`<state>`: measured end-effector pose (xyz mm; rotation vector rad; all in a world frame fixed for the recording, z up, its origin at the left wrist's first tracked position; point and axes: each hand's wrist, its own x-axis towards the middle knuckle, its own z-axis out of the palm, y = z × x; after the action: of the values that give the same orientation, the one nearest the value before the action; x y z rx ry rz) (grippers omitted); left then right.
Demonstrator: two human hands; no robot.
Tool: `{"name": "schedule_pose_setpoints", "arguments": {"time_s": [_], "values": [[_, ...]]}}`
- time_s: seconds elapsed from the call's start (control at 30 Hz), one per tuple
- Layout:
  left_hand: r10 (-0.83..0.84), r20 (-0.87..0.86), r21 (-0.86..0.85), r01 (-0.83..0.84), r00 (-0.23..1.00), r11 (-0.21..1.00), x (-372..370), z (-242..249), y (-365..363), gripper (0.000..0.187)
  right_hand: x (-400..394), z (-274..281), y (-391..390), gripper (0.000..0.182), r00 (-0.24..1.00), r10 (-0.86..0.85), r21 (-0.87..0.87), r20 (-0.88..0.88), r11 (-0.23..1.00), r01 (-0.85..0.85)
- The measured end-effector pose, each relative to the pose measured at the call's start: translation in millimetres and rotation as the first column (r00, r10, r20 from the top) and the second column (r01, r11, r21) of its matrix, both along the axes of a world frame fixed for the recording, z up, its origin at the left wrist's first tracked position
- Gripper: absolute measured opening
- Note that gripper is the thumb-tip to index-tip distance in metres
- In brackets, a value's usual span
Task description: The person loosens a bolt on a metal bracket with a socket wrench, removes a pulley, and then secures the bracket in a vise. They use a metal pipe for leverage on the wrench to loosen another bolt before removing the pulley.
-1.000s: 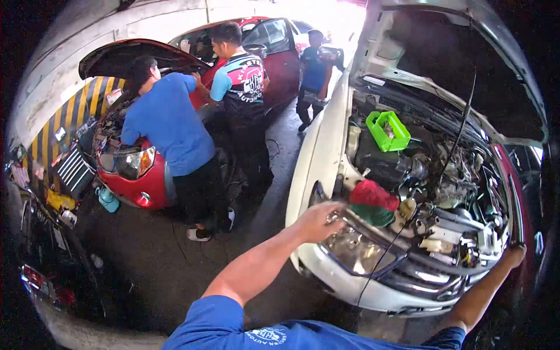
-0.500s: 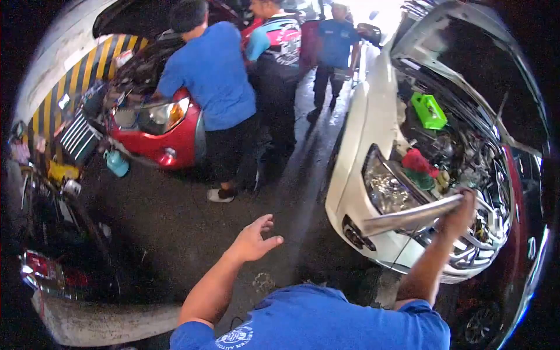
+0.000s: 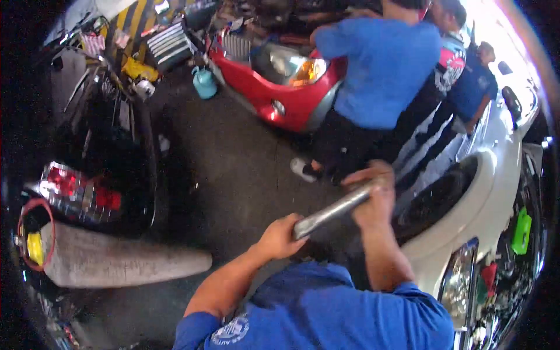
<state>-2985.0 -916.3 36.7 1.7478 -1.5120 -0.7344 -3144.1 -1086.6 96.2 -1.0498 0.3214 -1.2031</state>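
A grey metal pipe (image 3: 333,214) slants in front of my chest, its near end low on the left. My left hand (image 3: 281,237) is closed around that near end. Higher up and to the right, my right hand (image 3: 374,195) grips the far end, its fingers slightly blurred. Beyond the pipe, a person in a blue shirt (image 3: 388,70) leans over the red car (image 3: 256,93) with its front end facing me. To my right is the white car (image 3: 466,204), its engine bay exposed at the edge of view.
Two more people stand behind, one in a dark blue shirt (image 3: 469,87). A dark car's tail light (image 3: 64,179) is at left, above a long pale bumper-like panel (image 3: 128,259). A light-blue canister (image 3: 204,83) stands on the floor. A green tray (image 3: 521,232) sits in the white car's engine bay.
My view has swung left, away from the white car. The pipe, held only by my right hand before, has come in front of me, and my left hand has closed on its other end.
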Motion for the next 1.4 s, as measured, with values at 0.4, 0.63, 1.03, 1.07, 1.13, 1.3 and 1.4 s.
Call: {"name": "schedule_pose_setpoints", "arguments": {"time_s": [0.4, 0.63, 1.03, 1.07, 1.13, 1.3, 1.4], "values": [[0.200, 0.065, 0.008, -0.201, 0.978, 0.980, 199, 5, -79, 0.063, 286, -29, -54, 0.011, 0.815, 0.555, 0.363, -0.170, 0.804, -0.471], [0.292, -0.286, -0.013, -0.309, 0.913, 0.951, 385, -39, -113, 0.041, 467, -28, -62, 0.018, 0.751, 0.410, 0.097, -0.517, 0.900, -0.425], [0.126, -0.187, -0.055, -0.139, 0.974, 0.989, 627, -2, -192, 0.034, 690, -7, -132, 0.020, 0.789, 0.404, 0.051, -0.462, 0.901, -0.431], [0.161, -0.236, 0.005, -0.165, 0.958, 0.986, 642, 9, -204, 0.035, 708, -6, -141, 0.019, 0.781, 0.404, 0.052, -0.476, 0.900, -0.434], [0.066, -0.166, 0.135, -0.044, 0.984, 0.990, 695, 0, -227, 0.045, 743, -12, -167, 0.018, 0.784, 0.378, 0.008, -0.493, 0.903, -0.430], [-0.042, 0.069, 0.187, 0.028, 0.997, 0.982, 826, 26, -267, 0.076, 870, -52, -239, 0.021, 0.674, 0.378, 0.069, -0.635, 0.896, -0.438], [0.143, 0.170, 0.308, -0.190, 0.975, 0.932, 917, 20, -264, 0.075, 953, -23, -279, 0.026, 0.419, 0.481, 0.242, -0.770, 0.828, -0.506]]}}
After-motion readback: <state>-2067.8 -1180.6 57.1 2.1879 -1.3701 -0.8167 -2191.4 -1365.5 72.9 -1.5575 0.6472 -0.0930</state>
